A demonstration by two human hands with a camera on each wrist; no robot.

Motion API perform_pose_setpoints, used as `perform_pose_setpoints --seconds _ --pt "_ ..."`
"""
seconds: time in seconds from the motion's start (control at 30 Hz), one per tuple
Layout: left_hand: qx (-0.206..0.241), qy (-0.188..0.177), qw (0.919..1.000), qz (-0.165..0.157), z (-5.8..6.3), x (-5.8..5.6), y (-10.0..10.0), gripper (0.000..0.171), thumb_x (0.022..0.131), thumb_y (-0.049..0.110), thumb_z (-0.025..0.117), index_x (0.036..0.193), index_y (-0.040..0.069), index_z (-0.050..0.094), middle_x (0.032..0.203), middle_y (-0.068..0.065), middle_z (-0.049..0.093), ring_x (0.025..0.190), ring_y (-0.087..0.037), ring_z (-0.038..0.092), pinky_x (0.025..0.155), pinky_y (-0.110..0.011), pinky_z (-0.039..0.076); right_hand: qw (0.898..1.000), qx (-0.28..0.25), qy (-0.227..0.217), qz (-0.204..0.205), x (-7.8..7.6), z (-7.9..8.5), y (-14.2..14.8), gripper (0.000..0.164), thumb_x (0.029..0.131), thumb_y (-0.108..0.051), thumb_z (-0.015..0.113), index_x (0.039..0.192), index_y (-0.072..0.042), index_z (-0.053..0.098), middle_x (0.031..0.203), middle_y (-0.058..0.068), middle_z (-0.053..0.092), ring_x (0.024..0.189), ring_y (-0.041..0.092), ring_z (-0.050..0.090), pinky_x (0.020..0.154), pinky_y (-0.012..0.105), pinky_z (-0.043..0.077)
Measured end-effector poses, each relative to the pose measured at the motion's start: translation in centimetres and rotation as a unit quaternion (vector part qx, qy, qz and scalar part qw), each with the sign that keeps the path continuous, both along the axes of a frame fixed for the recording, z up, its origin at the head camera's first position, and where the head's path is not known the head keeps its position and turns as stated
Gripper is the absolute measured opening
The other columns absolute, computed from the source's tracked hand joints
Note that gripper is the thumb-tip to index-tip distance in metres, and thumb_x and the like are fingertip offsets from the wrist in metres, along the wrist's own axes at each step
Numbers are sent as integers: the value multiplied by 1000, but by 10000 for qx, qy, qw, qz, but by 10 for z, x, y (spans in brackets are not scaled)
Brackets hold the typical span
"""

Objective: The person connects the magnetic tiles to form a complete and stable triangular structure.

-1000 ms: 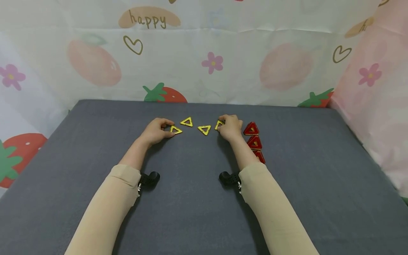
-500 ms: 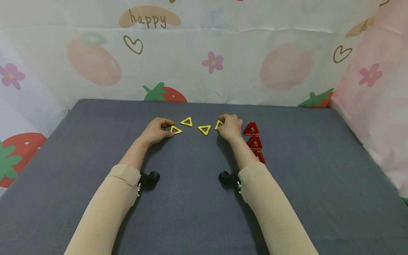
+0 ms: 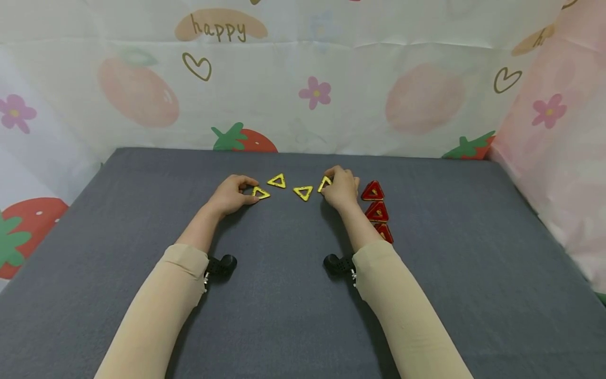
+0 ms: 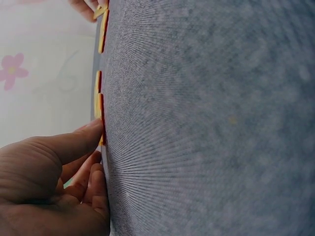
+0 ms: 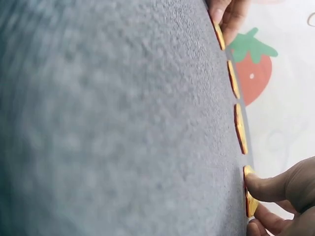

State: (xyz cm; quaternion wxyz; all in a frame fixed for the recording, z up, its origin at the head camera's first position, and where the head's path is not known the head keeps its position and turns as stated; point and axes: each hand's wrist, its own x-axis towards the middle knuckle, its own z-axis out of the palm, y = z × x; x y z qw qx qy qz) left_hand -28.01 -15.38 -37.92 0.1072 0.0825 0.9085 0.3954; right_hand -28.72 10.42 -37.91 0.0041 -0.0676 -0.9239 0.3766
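In the head view my left hand (image 3: pixel 232 196) holds the leftmost yellow triangle (image 3: pixel 261 193) at its edge between thumb and fingers, low at the grey cloth. My right hand (image 3: pixel 343 188) pinches the rightmost yellow triangle (image 3: pixel 324 183) by its right side; part of it is hidden by the fingers. Between the hands lie two more open-centred triangles, an upper one (image 3: pixel 276 181) and a lower one (image 3: pixel 303 192) pointing towards me. Seen edge-on in the right wrist view, the held triangle (image 5: pixel 251 202) has a yellow face and a red underside.
Right of my right hand, several red triangles with the red face up form a column (image 3: pixel 377 211), partly hidden by my right forearm. A grey cloth (image 3: pixel 279 305) covers the table. Behind it hangs a printed curtain (image 3: pixel 360 100). Black wrist cameras (image 3: pixel 222 266) jut inward from both sleeves.
My right hand has risen slightly, and the triangle in it has shifted a little up and left. The left hand and the loose triangles have stayed put.
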Motion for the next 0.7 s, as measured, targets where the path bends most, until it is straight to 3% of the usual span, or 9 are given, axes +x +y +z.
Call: perform_pose_setpoints --seconds 0.23,0.47,0.7 --pt "-3 -49 10000 -20 0 0 0 47 97 9 62 141 -1 50 152 -25 37 139 -40 37 116 -53 31 9987 -30 358 -367 2 -2 -3 34 92 -7 67 124 -10 58 126 16 63 120 38 49 96 47 48" --pt "-21 -21 10000 -2 0 1 1 47 97 9 62 141 -1 50 149 -26 39 138 -40 38 116 -53 32 9957 152 583 -697 5 -1 -2 20 96 -11 63 115 -13 63 116 13 69 98 35 65 82 47 55" --pt "-15 -77 10000 29 0 0 0 47 97 10 62 142 0 50 150 -26 38 139 -41 37 117 -53 32 9935 -65 960 -611 8 8 -5 26 91 -15 71 116 -12 67 109 12 71 95 33 65 85 46 53"
